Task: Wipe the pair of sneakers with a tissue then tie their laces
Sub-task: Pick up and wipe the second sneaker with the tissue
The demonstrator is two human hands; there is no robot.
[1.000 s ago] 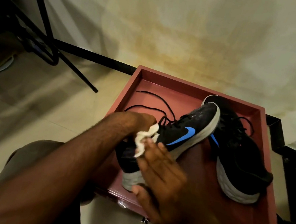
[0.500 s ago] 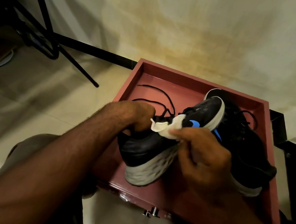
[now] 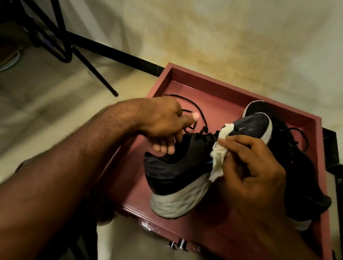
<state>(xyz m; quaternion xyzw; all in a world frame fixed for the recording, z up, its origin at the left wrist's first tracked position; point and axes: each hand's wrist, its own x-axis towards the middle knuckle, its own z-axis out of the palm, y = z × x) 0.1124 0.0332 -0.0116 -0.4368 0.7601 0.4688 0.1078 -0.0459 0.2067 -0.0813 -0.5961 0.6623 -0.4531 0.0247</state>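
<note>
My left hand (image 3: pixel 162 124) grips the soft, light black mesh sneaker (image 3: pixel 185 167) by its collar; at three o'clock my right hand (image 3: pixel 256 167) pinches the flimsy crumpled white tissue (image 3: pixel 219 154) against it.

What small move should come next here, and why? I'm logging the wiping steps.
Probably drag the tissue on toward the toe. The right hand presses it against the side of the sneaker that the left hand holds tilted above the red tray, and its laces lie untied, so wiping likely isn't finished.

sneaker (image 3: pixel 174 166): matt black cloth upper, lumpy pale foam sole
tissue (image 3: pixel 218 157): crumpled white paper
tray (image 3: pixel 201 85): smooth, semi-gloss maroon
</note>
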